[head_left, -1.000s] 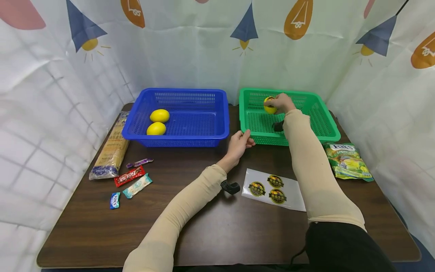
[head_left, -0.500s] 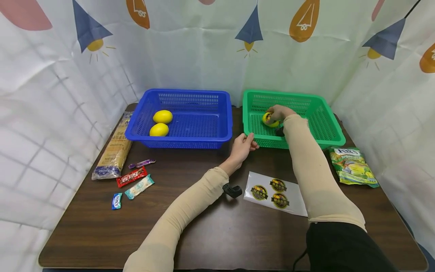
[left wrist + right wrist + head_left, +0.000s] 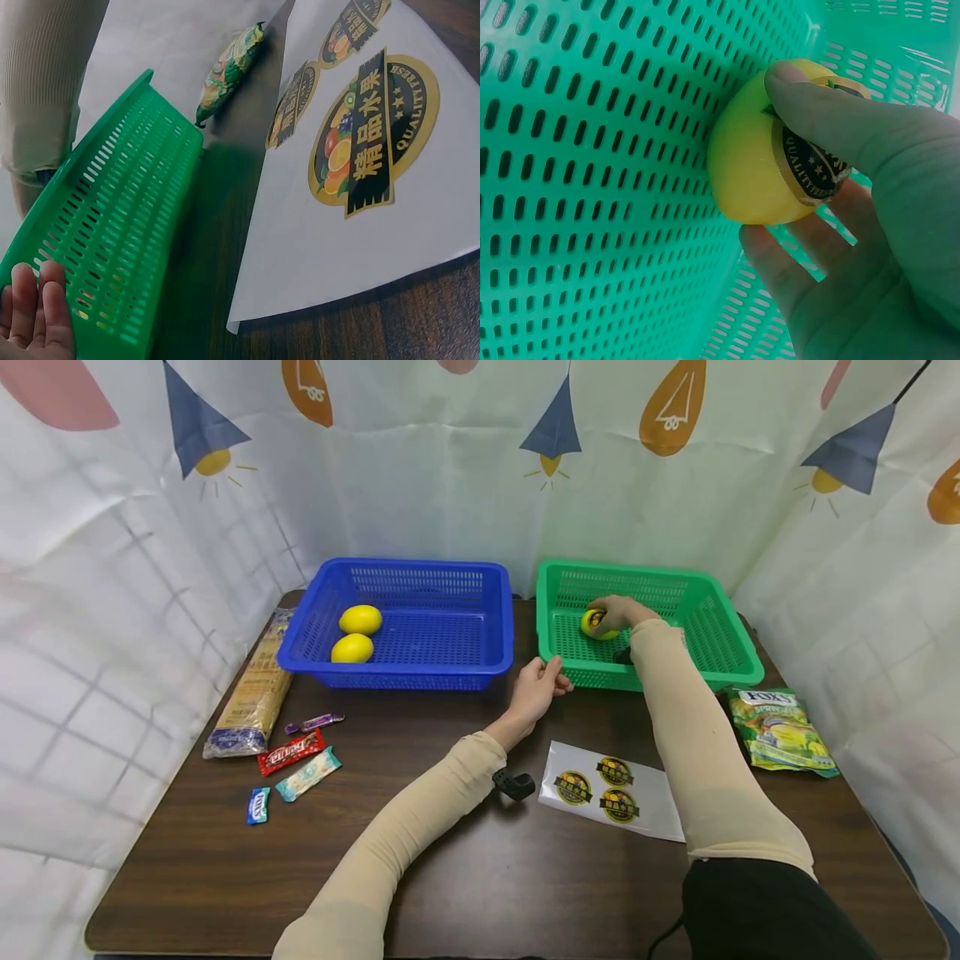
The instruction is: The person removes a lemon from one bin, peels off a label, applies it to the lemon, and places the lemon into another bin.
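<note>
My right hand (image 3: 619,612) holds a yellow lemon (image 3: 742,161) low inside the green basket (image 3: 723,610). In the right wrist view, the thumb lies across the lemon's top and the fingertips sit along its lower side. A round black-and-gold fruit sticker (image 3: 810,161) is on the lemon, partly covered by the thumb. At the basket's front left corner, my left hand (image 3: 534,692) grips the rim, with its fingers (image 3: 54,304) against the outer wall. Two more lemons, one (image 3: 361,619) behind the other (image 3: 352,648), lie in the blue basket (image 3: 397,678).
A white sheet with three round stickers (image 3: 573,787) lies in front of the green basket. On the right is a green Fox's bag (image 3: 780,731). A long noodle pack (image 3: 251,702) and several small wrapped sweets, including a red bar (image 3: 291,752), lie left.
My right hand has lowered the lemon toward the bottom of the green basket. My left hand stays at the basket's corner. The head view has shifted slightly.
</note>
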{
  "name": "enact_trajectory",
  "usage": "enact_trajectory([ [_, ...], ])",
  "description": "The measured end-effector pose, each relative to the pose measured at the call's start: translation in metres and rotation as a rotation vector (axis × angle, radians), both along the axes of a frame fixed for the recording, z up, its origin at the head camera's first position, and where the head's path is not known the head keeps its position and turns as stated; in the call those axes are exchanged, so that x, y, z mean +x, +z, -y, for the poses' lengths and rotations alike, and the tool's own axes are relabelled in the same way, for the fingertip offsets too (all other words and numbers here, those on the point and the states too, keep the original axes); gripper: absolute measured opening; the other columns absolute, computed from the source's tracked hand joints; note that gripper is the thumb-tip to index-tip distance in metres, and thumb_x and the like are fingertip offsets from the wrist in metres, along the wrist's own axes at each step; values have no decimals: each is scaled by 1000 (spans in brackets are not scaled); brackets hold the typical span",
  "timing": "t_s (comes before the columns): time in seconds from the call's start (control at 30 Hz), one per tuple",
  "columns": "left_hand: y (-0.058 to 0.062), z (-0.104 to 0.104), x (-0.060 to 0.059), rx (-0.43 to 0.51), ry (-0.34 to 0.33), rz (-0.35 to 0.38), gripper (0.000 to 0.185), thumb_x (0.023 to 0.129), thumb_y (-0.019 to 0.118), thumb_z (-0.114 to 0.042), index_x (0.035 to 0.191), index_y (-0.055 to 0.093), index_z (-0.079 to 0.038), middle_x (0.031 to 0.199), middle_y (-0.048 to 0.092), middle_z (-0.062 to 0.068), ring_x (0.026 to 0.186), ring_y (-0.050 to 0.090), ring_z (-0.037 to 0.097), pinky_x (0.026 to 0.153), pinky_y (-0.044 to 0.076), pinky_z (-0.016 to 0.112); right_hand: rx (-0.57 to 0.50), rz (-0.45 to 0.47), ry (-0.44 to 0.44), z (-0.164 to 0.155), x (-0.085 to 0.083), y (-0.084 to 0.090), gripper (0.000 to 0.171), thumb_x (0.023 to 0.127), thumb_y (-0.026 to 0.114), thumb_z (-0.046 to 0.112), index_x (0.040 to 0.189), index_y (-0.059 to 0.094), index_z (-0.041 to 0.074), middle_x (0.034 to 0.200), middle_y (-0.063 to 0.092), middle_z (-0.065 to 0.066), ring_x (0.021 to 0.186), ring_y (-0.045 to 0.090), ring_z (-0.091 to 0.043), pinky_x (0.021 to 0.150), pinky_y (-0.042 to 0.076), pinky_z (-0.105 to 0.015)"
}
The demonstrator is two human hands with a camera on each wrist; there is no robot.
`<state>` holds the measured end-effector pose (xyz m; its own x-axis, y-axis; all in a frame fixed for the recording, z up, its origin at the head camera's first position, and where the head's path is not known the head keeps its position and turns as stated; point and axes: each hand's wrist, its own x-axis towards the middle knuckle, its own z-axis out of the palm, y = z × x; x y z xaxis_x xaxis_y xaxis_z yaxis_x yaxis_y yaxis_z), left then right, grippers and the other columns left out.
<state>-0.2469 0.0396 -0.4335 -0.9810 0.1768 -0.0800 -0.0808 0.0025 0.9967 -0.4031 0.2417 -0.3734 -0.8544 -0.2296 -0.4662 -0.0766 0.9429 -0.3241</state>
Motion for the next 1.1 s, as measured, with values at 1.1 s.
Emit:
enact_trajectory([
  [1.1,-2,6,3,-62,-24,-35,45,106,43,-42,110,60,0,84,61,1,90,70,21,96,56,47,64,-160,76,5,21,66,66,104,45,37,159,19,9,165,17,-24,149,20,-48,118,26,-64],
])
